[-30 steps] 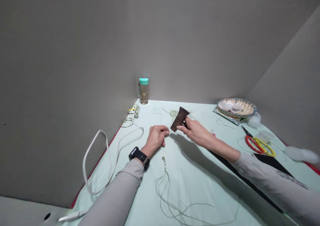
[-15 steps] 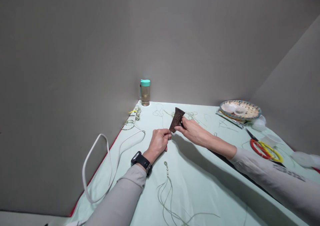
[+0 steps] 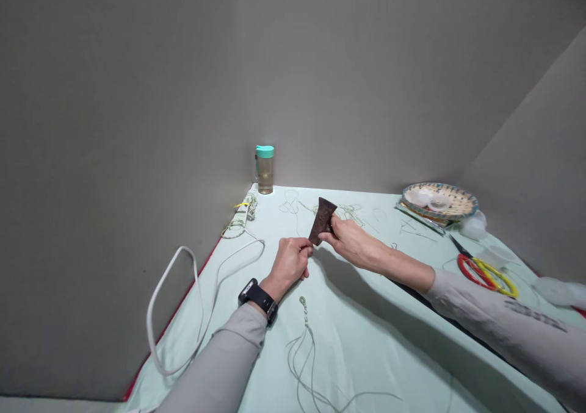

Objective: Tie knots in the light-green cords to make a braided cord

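Observation:
My right hand [image 3: 354, 242] is closed round a dark brown, rusty-looking axe head [image 3: 323, 218], tilted above the table with its wide end up. At its lower narrow end, the fingers of my left hand [image 3: 293, 258] are pinched together. Whatever they hold is too small and hidden to tell. Nearer to me, a thin green cord [image 3: 306, 316] lies on the cloth, with a braided looped top and several loose strands.
A pale green cloth [image 3: 366, 333] covers the table. At the back left stands a bottle [image 3: 265, 170]; a white cable [image 3: 196, 303] loops along the left edge. Scissors [image 3: 488, 274] and a woven basket [image 3: 469, 207] lie on the right. Loose cord [image 3: 350, 211] lies behind my hands.
Both hands keep nearly the same pose. The axe head and my left hand appear very slightly lower and further left, as the whole view shifts a little.

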{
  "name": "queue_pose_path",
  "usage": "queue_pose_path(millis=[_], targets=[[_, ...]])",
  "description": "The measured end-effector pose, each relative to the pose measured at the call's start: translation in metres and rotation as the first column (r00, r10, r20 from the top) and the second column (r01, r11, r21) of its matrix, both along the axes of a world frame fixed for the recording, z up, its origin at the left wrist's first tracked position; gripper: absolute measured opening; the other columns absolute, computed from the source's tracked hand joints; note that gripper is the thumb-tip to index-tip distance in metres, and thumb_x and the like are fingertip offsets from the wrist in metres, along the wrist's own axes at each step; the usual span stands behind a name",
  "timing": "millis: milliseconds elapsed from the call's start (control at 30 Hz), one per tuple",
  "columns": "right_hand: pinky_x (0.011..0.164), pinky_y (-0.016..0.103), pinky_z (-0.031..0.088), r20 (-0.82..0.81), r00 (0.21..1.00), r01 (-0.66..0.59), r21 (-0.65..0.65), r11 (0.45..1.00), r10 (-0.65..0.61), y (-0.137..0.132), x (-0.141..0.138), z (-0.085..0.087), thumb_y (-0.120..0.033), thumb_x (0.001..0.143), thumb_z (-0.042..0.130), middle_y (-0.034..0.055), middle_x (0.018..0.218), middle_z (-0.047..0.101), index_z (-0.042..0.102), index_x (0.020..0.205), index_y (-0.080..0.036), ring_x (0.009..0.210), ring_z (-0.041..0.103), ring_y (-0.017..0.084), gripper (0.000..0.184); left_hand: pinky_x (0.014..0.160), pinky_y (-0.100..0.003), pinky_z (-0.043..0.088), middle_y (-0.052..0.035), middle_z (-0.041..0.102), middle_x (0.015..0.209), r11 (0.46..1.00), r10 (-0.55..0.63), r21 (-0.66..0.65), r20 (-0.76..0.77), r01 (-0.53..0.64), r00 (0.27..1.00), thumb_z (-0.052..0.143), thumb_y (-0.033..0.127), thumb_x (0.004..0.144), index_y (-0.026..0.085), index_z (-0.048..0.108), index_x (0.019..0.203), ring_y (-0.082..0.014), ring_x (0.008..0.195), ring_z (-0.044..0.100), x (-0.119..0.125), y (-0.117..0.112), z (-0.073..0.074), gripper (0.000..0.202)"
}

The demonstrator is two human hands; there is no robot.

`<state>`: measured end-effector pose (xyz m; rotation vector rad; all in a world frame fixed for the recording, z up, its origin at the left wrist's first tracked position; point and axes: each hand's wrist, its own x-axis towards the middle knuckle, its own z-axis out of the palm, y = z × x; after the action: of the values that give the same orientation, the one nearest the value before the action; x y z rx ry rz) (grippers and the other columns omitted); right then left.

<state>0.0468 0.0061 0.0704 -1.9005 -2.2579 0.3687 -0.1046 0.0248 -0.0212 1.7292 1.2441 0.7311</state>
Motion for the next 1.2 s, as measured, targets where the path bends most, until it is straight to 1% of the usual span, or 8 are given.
queue_pose_path(millis=[267, 500, 633, 733, 900, 1000, 1133, 1200], targets=[[0.065, 0.030, 0.054, 0.006, 1.000, 0.009, 0.031, 0.999, -0.009, 0.001, 0.003, 0.004, -0.038, 0.098, 0.052, 0.0029, 0.090, 0.064, 0.059, 0.111, -0.013, 0.071, 0.062, 0.013, 0.029, 0.051, -0.024, 0.052, 0.0013, 0.065, 0.077, 1.000, -0.008, 0.025, -0.008, 0.009, 1.000, 0.057, 0.033, 0.094, 0.013, 0.064, 0.094, -0.0096, 0.055, 0.059, 0.000, 0.000, -0.001, 0.021], [0.065, 0.029, 0.054, 0.023, 1.000, 0.000, -0.009, 1.000, 0.000, 0.002, 0.001, 0.002, -0.038, 0.097, 0.054, 0.0031, 0.090, 0.064, 0.059, 0.110, -0.013, 0.071, 0.062, 0.012, 0.028, 0.053, -0.025, 0.053, 0.0006, 0.066, 0.078, 0.999, -0.020, 0.043, -0.019, 0.020, 1.000, 0.057, 0.034, 0.095, 0.014, 0.064, 0.093, -0.0100, 0.057, 0.060, -0.001, 0.001, -0.001, 0.021], [0.064, 0.029, 0.054, 0.019, 1.000, 0.009, 0.025, 1.000, -0.009, 0.003, 0.004, 0.004, -0.038, 0.097, 0.053, 0.0031, 0.090, 0.063, 0.059, 0.110, -0.014, 0.071, 0.062, 0.013, 0.028, 0.054, -0.025, 0.053, 0.0004, 0.066, 0.079, 0.998, -0.030, 0.053, -0.012, 0.031, 0.999, 0.057, 0.034, 0.095, 0.014, 0.064, 0.094, -0.0104, 0.058, 0.061, -0.001, 0.002, -0.004, 0.021], [0.065, 0.030, 0.054, 0.015, 1.000, 0.000, 0.041, 0.999, -0.001, 0.004, 0.004, 0.001, -0.038, 0.097, 0.052, 0.0033, 0.091, 0.063, 0.058, 0.112, -0.013, 0.072, 0.062, 0.013, 0.029, 0.056, -0.026, 0.054, -0.0004, 0.067, 0.082, 0.998, -0.034, 0.057, -0.005, 0.034, 0.999, 0.057, 0.034, 0.095, 0.014, 0.064, 0.095, -0.0112, 0.061, 0.062, -0.001, 0.002, -0.004, 0.021], [0.066, 0.030, 0.054, 0.024, 1.000, -0.012, 0.007, 1.000, 0.012, 0.004, 0.001, -0.004, -0.037, 0.097, 0.054, 0.0033, 0.091, 0.064, 0.059, 0.110, -0.013, 0.072, 0.062, 0.013, 0.028, 0.057, -0.027, 0.055, -0.0009, 0.067, 0.083, 0.998, -0.025, 0.063, -0.014, 0.025, 1.000, 0.057, 0.034, 0.095, 0.014, 0.064, 0.096, -0.0116, 0.062, 0.063, -0.001, 0.001, -0.001, 0.021], [0.066, 0.030, 0.054, 0.028, 1.000, -0.005, 0.006, 1.000, 0.005, 0.003, 0.001, -0.001, -0.037, 0.096, 0.055, 0.0036, 0.092, 0.064, 0.060, 0.109, -0.013, 0.072, 0.062, 0.013, 0.028, 0.057, -0.027, 0.055, -0.0008, 0.067, 0.083, 0.997, -0.022, 0.072, -0.016, 0.024, 1.000, 0.057, 0.034, 0.095, 0.014, 0.065, 0.095, -0.0116, 0.062, 0.063, -0.001, 0.001, -0.002, 0.021], [0.069, 0.031, 0.054, 0.019, 1.000, 0.005, 0.049, 0.999, -0.006, 0.004, 0.002, 0.007, -0.038, 0.096, 0.054, 0.0045, 0.095, 0.064, 0.059, 0.110, -0.014, 0.076, 0.062, 0.014, 0.028, 0.057, -0.027, 0.055, -0.0006, 0.068, 0.082, 0.996, -0.029, 0.086, -0.009, 0.030, 1.000, 0.057, 0.034, 0.094, 0.014, 0.065, 0.095, -0.0116, 0.062, 0.062, -0.002, 0.002, -0.003, 0.021], [0.069, 0.032, 0.054, 0.018, 1.000, 0.010, 0.059, 0.998, -0.011, 0.003, 0.002, 0.007, -0.037, 0.097, 0.053, 0.0046, 0.096, 0.064, 0.059, 0.111, -0.014, 0.077, 0.063, 0.014, 0.028, 0.057, -0.027, 0.055, -0.0003, 0.067, 0.082, 0.996, -0.031, 0.088, -0.013, 0.032, 0.999, 0.057, 0.034, 0.095, 0.014, 0.065, 0.094, -0.0113, 0.061, 0.062, -0.002, 0.002, -0.002, 0.021]])
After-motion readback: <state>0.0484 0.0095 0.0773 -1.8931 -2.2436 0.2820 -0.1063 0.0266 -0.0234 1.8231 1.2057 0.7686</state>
